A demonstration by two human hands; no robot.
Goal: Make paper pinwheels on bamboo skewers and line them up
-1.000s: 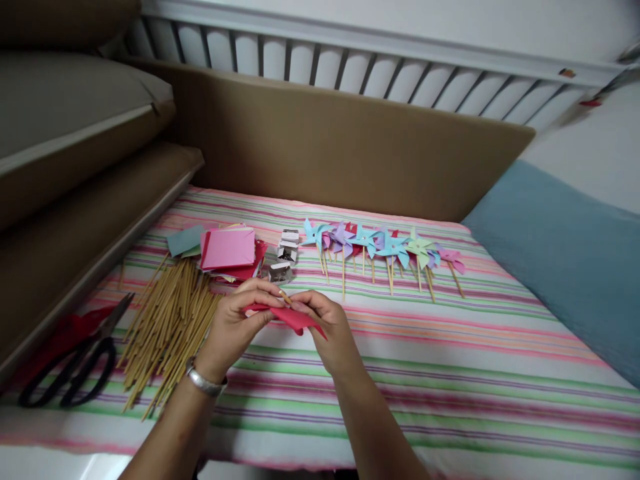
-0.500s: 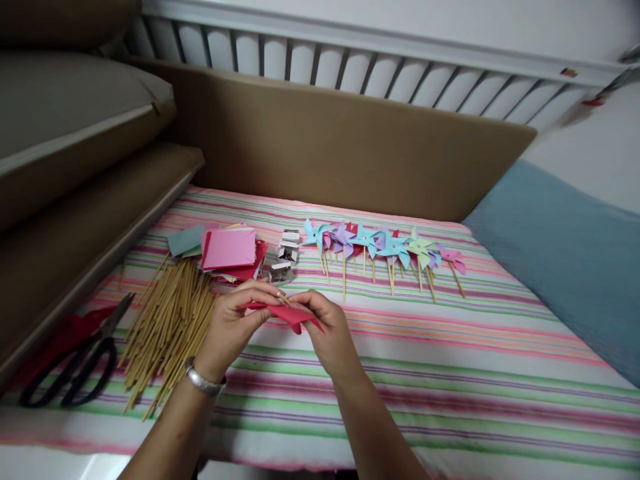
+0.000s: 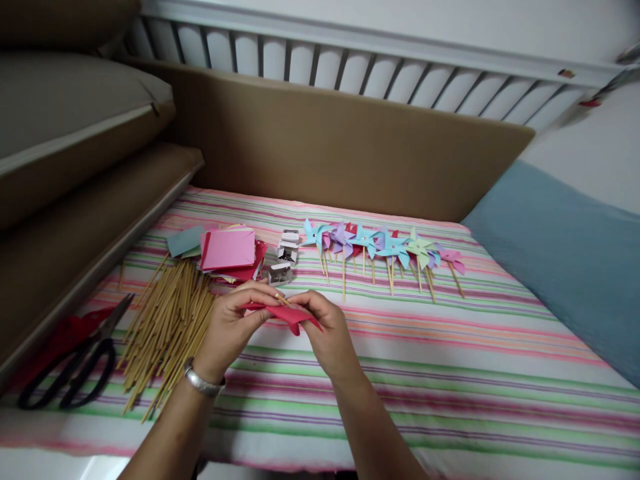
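Between my hands is a red paper pinwheel, its blades folded and partly covered by my fingers. My left hand pinches its left side. On the right side my right hand grips the paper. A short bit of wooden stick shows at the back of the paper, between the fingertips of both hands; the rest of it is hidden. Just beyond my left hand lie a stack of coloured paper squares and small open boxes holding tiny dark pieces.
A heap of wooden sticks lies left of my left forearm, with black-handled scissors beyond it. Several finished pinwheels form a row at the back right. Brown cushions and a brown panel border the striped cloth.
Almost nothing differs. The fingers have shifted very slightly around the red pinwheel, and a little more of the stick shows. The view has moved a touch.
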